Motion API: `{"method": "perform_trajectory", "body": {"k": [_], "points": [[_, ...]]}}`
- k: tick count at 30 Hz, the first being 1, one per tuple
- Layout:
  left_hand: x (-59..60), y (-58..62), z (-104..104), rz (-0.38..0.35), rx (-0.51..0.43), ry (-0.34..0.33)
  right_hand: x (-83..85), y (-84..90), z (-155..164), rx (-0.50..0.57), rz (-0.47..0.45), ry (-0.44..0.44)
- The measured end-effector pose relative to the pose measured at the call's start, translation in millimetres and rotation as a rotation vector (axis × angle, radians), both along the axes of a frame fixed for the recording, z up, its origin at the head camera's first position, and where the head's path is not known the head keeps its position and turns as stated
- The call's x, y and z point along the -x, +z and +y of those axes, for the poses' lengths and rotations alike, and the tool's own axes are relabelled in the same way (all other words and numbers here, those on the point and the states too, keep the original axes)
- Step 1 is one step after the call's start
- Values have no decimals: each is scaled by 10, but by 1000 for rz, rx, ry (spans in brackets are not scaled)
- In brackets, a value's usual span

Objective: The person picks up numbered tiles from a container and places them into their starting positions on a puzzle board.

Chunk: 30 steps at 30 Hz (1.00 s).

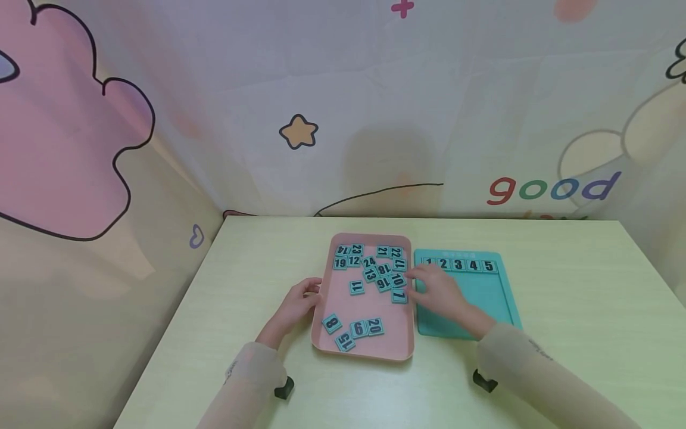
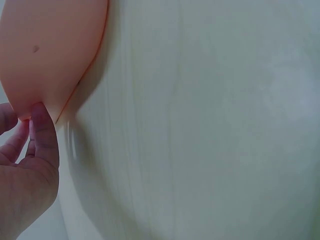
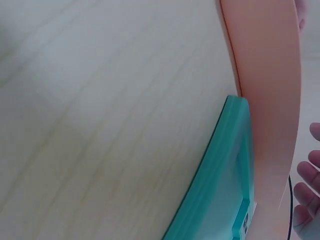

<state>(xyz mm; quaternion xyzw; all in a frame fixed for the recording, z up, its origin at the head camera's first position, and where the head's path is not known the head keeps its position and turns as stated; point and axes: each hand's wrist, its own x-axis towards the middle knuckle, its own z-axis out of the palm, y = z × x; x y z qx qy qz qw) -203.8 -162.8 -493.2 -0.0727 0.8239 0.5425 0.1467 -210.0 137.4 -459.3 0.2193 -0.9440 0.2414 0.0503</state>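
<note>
On the pale table point(image 1: 563, 286) a pink tray point(image 1: 364, 351) sits just left of a teal board point(image 1: 504, 298), their edges nearly touching. Loose numbered tiles point(image 1: 370, 275) lie scattered in the tray, most bunched at its far end, a few at the near end. The left hand point(image 1: 297, 304) grips the tray's left rim, thumb and fingers pinching the edge. The right hand point(image 1: 436, 292) reaches from over the board toward the tray's right side, fingers loosely extended by the tile marked 10 point(image 1: 398, 279); I cannot tell whether it touches. Tiles 1 to 5 fill the board's far row point(image 1: 458, 264).
</note>
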Motion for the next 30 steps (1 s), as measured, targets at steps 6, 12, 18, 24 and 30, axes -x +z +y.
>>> {"method": "perform_trajectory", "body": {"k": [6,12,18,24,30], "points": [[5,-9,2,1,-3,0,-54,-10,-70,-74,-18,31],[2,-19,2,7,-8,0,-44,-33,-132,-109,-113,43],[-10,0,10,3,4,0,-11,-51,-210,-198,-167,31],[-12,5,3,5,7,1,23,-54,-248,-231,-218,19],[-8,-2,-3,10,10,-4,72,-67,-296,-237,-286,17]]}}
